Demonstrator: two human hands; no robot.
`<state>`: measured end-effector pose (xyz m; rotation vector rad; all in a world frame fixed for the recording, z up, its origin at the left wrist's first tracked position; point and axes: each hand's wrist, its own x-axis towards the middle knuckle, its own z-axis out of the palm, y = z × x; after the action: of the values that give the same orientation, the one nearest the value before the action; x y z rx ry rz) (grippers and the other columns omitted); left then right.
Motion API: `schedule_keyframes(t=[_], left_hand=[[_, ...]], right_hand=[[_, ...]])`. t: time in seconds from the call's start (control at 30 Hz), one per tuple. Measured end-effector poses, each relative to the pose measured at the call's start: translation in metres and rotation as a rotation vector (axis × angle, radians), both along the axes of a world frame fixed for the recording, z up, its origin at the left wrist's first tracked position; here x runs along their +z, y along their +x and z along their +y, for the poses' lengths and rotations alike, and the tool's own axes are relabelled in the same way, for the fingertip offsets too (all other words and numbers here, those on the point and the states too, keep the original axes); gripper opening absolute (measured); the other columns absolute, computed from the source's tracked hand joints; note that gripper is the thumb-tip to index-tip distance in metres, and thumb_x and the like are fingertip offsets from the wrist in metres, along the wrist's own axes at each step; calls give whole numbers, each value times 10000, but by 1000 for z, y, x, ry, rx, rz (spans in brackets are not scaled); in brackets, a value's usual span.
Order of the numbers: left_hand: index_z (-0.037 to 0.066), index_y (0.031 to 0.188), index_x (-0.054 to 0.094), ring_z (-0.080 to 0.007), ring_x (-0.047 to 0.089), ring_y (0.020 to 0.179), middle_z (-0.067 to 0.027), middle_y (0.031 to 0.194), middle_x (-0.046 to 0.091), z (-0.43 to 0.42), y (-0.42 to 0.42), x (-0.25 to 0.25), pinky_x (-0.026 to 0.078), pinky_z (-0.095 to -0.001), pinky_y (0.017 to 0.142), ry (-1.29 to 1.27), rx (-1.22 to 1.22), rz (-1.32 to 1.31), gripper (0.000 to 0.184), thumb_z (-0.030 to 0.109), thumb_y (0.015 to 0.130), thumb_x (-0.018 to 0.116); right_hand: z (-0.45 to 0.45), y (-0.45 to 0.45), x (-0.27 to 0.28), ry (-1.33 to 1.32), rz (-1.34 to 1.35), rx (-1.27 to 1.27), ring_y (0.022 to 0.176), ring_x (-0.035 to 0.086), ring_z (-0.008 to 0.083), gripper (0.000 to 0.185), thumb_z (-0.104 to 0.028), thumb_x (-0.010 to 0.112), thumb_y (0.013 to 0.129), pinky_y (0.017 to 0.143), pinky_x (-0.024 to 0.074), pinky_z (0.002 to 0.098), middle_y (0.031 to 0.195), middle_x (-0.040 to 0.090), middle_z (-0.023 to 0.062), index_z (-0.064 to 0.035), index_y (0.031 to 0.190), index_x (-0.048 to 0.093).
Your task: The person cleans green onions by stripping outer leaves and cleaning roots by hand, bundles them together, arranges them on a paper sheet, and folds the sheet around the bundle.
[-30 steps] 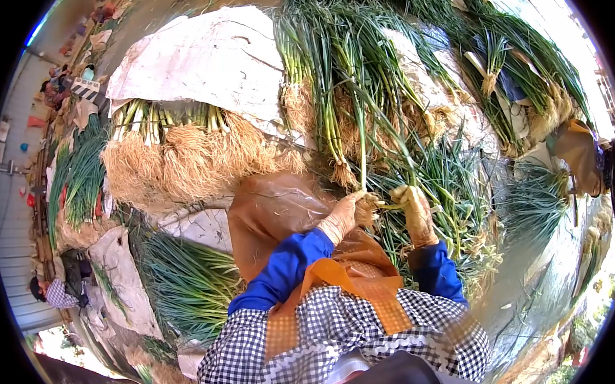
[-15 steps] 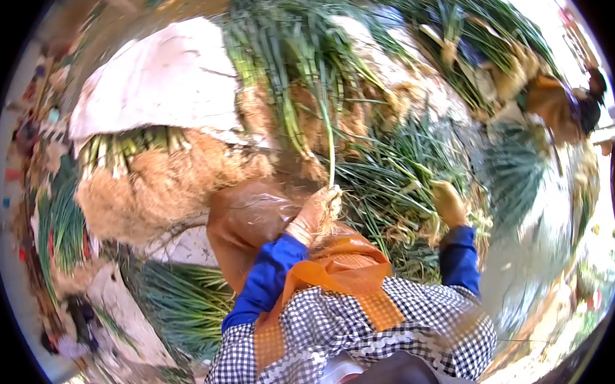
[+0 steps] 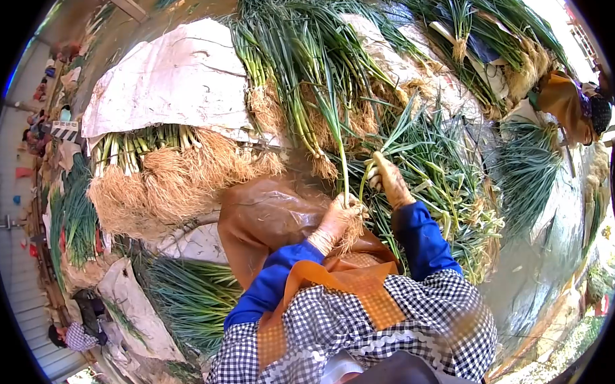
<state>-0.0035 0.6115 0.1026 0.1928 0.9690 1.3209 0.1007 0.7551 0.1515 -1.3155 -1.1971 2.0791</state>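
My left hand (image 3: 337, 219) is closed around the root end of a green onion (image 3: 344, 165), whose stalk stands up and away from me. Tan stringy roots hang below the fingers. Just right of it, my right hand (image 3: 392, 181) pinches a green onion leaf (image 3: 369, 171) that curls down toward the left hand; whether it is still joined to the stalk I cannot tell. Beneath and beside the right hand spreads a heap of loose leaves and peelings (image 3: 449, 187). A brown apron (image 3: 274, 207) covers my lap.
Rooted green onions lie under a white sack (image 3: 171, 75) at left. More green onions (image 3: 303, 57) lie ahead, and a leafy bundle (image 3: 189, 298) sits by my left side. Another person (image 3: 579, 108) is at far right, and one more (image 3: 79, 332) at lower left.
My right hand has come up and left from the leaf heap to beside the left hand, now pinching a leaf. The left hand keeps its hold on the green onion, shifted slightly right.
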Motion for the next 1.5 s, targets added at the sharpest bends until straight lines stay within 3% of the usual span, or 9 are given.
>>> schedule_keyframes(t=[0.3, 0.5, 0.63, 0.97, 1.07, 1.17, 1.3, 1.43, 1.5], left_hand=[[63, 842, 503, -87, 515, 634, -3, 716, 523, 2, 3, -22, 458, -221, 584, -8, 87, 657, 150, -22, 756, 593], [37, 960, 516, -137, 562, 697, -40, 777, 550, 7, -4, 15, 497, -249, 641, -35, 52, 419, 271, -75, 722, 582], [16, 1055, 522, -190, 596, 780, -73, 837, 584, 5, -16, 13, 525, -313, 728, -56, -63, -202, 352, -75, 718, 571], [105, 974, 548, -207, 512, 1006, -74, 1095, 541, 5, 0, 11, 451, -363, 837, -231, -64, -529, 185, 111, 798, 605], [61, 983, 519, -209, 543, 889, -78, 961, 573, -2, -10, -5, 465, -369, 810, 582, -580, 699, 202, 165, 828, 597], [57, 960, 500, -218, 558, 792, -113, 943, 575, 8, 4, 48, 497, -380, 746, -157, -172, -255, 204, 168, 822, 600], [-33, 1049, 531, -290, 543, 1009, -167, 1132, 557, 3, -6, -22, 458, -383, 861, -227, 38, -354, 306, 225, 905, 455], [-20, 1028, 551, -202, 585, 953, -137, 1093, 591, 8, -8, -8, 502, -299, 769, -96, 10, 50, 233, 162, 908, 466], [-1, 997, 560, -152, 614, 812, -124, 1026, 620, 9, -10, 6, 515, -252, 679, -64, 12, 86, 193, 133, 911, 453]], right_hand=[[-26, 10, -7, 616, -406, 142, 494, 549, 162, 339, -318, 485, 891, 506, 436, 309, 549, 580, 95, -24, 771, 603], [-42, 102, 69, 52, -335, 244, 496, 440, 73, 241, -290, 522, 887, 440, 348, 228, 609, 530, -7, -66, 834, 592], [30, 250, -41, 885, -1252, 550, 560, 532, 202, 314, -329, 513, 880, 518, 431, 360, 589, 540, 16, -27, 803, 552], [-48, 62, 65, 70, 94, 231, 477, 480, 91, 268, -296, 500, 892, 465, 381, 227, 564, 529, 15, -64, 762, 540], [-74, 27, 67, 81, 145, 526, 538, 530, 97, 276, -276, 486, 904, 540, 425, 232, 676, 606, 32, -38, 807, 584], [-92, 26, 45, 452, 300, 592, 573, 525, 112, 307, -311, 488, 903, 567, 420, 254, 643, 571, 27, -41, 803, 594], [-43, 111, 60, -87, -128, 536, 646, 567, 122, 290, -312, 515, 888, 626, 454, 285, 679, 568, 3, -41, 841, 608], [17, 226, -17, 486, -1639, 776, 680, 628, 244, 307, -297, 572, 811, 635, 506, 335, 756, 640, 115, -14, 924, 610], [27, 251, -25, 616, -1606, 737, 763, 631, 304, 368, -370, 591, 769, 683, 504, 369, 826, 644, 157, -37, 919, 627]])
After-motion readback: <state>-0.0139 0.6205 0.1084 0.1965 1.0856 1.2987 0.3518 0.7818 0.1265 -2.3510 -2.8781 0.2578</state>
